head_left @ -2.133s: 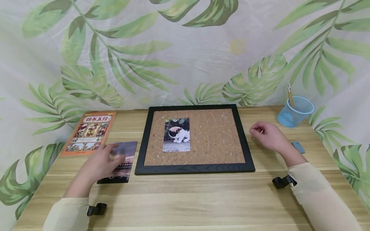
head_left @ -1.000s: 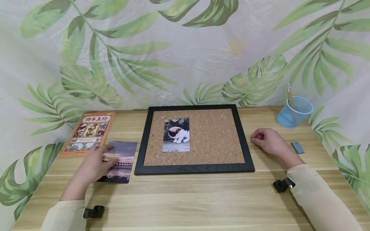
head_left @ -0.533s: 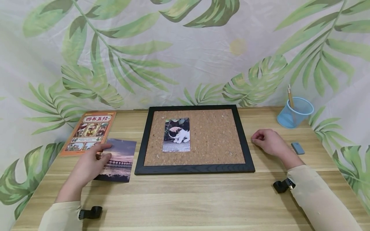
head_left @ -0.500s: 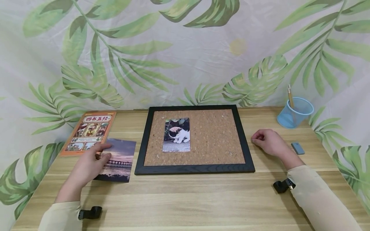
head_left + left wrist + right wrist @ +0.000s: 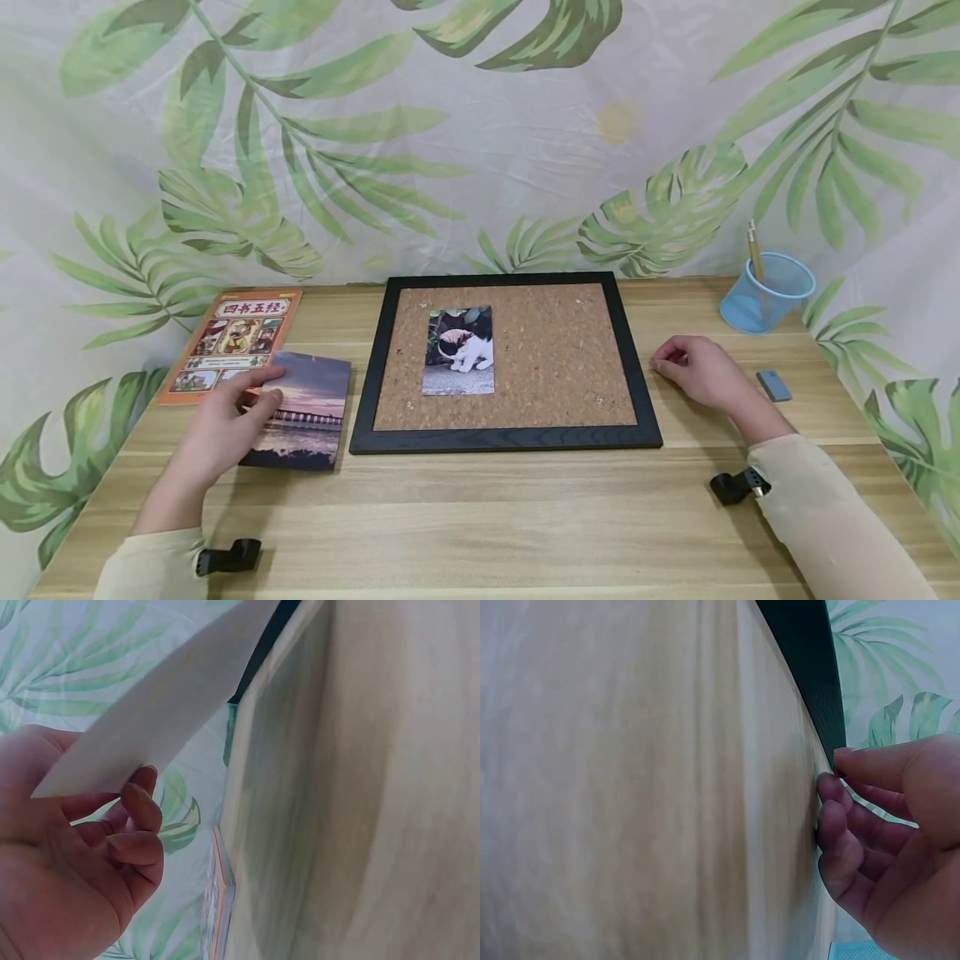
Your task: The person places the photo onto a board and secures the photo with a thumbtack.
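At the left of the table, my left hand [image 5: 225,425] pinches the left edge of a sunset photo [image 5: 311,408] between thumb and fingers. The photo is raised at a tilt; in the left wrist view its white back [image 5: 165,697] shows above the curled fingers. My right hand [image 5: 697,371] is low beside the right edge of the black-framed cork board [image 5: 562,358], thumb and index finger brought together. I cannot tell whether something small is between those fingertips. A photo of a black-and-white cat [image 5: 459,350] lies on the left half of the cork.
An orange comic-style book [image 5: 236,333] lies behind my left hand, partly overlapped by the sunset photo. At the back right stands a blue mesh cup [image 5: 765,292] with a pencil [image 5: 753,250] in it. A small blue-grey block [image 5: 774,385] lies by my right wrist.
My left hand reached onto the sunset photo, took hold of its edge and raised it, drawing it slightly left. My right hand has lowered a little beside the frame and then stayed still.
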A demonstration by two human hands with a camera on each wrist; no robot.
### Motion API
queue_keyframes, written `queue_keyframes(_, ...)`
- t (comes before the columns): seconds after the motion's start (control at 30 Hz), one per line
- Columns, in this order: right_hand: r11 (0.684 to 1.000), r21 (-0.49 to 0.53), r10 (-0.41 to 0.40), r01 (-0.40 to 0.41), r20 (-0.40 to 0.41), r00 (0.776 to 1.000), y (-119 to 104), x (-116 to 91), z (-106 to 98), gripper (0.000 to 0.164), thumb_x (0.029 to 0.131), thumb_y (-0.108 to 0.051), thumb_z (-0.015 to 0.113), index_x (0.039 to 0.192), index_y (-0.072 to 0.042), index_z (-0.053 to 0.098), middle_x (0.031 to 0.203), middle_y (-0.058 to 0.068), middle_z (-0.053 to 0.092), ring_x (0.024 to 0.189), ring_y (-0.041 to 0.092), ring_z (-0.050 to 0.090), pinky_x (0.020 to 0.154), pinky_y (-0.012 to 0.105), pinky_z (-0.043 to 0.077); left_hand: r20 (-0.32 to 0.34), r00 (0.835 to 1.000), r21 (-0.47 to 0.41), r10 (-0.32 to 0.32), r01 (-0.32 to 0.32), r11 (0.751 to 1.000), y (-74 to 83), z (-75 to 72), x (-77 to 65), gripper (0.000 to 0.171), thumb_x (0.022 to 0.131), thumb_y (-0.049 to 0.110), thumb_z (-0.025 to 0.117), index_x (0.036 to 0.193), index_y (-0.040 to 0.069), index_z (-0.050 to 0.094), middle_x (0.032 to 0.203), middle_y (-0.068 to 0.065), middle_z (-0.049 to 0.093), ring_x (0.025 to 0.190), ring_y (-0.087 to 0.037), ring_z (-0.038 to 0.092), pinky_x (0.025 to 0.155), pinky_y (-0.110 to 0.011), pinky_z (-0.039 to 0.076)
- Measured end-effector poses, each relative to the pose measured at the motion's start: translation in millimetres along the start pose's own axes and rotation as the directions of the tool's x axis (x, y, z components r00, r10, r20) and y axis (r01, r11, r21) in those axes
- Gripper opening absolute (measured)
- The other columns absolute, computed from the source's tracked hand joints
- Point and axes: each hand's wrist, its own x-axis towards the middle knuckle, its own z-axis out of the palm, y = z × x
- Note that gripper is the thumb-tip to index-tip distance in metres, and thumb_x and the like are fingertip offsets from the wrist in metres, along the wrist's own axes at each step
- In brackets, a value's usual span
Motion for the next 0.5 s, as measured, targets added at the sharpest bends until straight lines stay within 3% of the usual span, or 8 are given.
queue_keyframes(0.23,1.000,0.017,-0.006,0.006,-0.009,1.000,0,-3,-2,0.017,0.106,-0.017,0.069,0.106,-0.001,0.076,0.094,0.011,0.073,0.084,0.019,0.060,0.075,0.035,0.046,-0.034,0.999,-0.035,0.021,-0.022,0.999,12.0,0.5,1.7,0.044,0.113,0.025,0.058,0.153,0.008,0.060,0.084,-0.001,0.063,0.062,-0.013,0.051,0.052,-0.032,0.043)
queue_keyframes(0.5,1.000,0.026,-0.008,0.008,-0.005,1.000,1,-3,-1,0.017,0.106,-0.015,0.068,0.109,0.000,0.076,0.094,0.010,0.073,0.083,0.018,0.061,0.076,0.035,0.048,0.032,0.996,-0.100,0.081,-0.078,0.992,34.8,13.0,7.6,0.046,0.112,0.021,0.060,0.156,0.008,0.057,0.103,-0.008,0.071,0.076,-0.009,0.058,0.060,-0.029,0.046)
